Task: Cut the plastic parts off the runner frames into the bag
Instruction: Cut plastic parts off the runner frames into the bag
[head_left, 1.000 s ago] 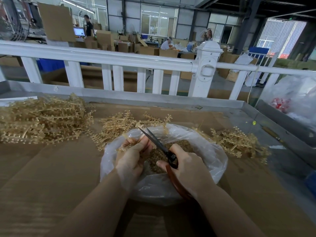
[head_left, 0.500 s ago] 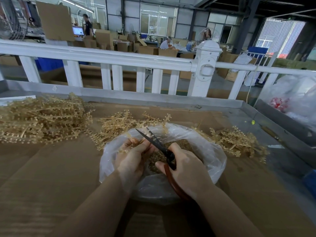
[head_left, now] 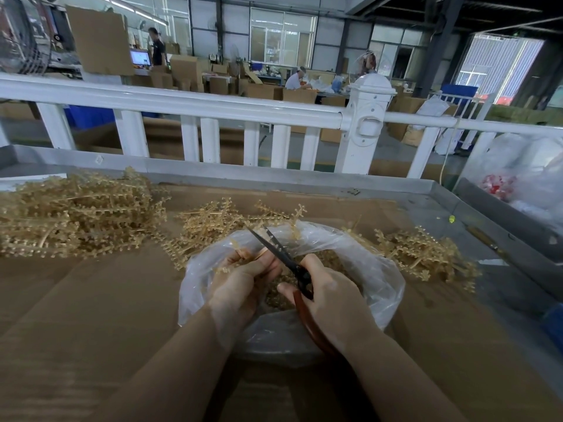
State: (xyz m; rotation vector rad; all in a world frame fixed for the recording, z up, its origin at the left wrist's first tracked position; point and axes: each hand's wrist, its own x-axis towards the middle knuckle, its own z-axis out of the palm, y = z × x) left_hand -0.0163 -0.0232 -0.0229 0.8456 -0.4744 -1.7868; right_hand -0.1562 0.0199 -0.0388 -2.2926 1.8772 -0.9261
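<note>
Head view: both hands over the open mouth of the bag, seen from above.
Left fingers [head_left: 262, 264]: curled round a thin tan runner frame [head_left: 243, 254], pinching it near the blades.
Left hand [head_left: 240, 284]: above the left half of the bag, wrist resting against the plastic rim.
Right fingers [head_left: 310, 263]: clenched round the handles of the scissors [head_left: 292, 263]; thumb stretched to the left under the pivot.
Right hand [head_left: 332, 300]: over the middle of the bag, just beside the left hand.
Scissors: dark blades parted, tips pointing up and to the left, crossing the held frame; reddish-brown handle running down under the right palm.
Bag [head_left: 387, 287]: clear plastic, mouth rolled open, standing on the cardboard sheet [head_left: 91, 315] near the body.
Cut parts [head_left: 332, 257]: small tan pieces lying heaped inside the bag, partly hidden by the hands.
Large frame pile [head_left: 76, 217]: far left on the cardboard, well apart from the bag.
Middle frame pile [head_left: 213, 223]: just behind the bag, touching its rim.
Right frame pile [head_left: 420, 254]: beside the right wall of the bag, partly on the bare grey desk [head_left: 502, 284].
White railing [head_left: 213, 108]: behind the far edge of the desk.
Second clear bag [head_left: 533, 178]: far right, with something red inside, not clear what.
Background: workshop with cardboard boxes and people, too small for detail.
</note>
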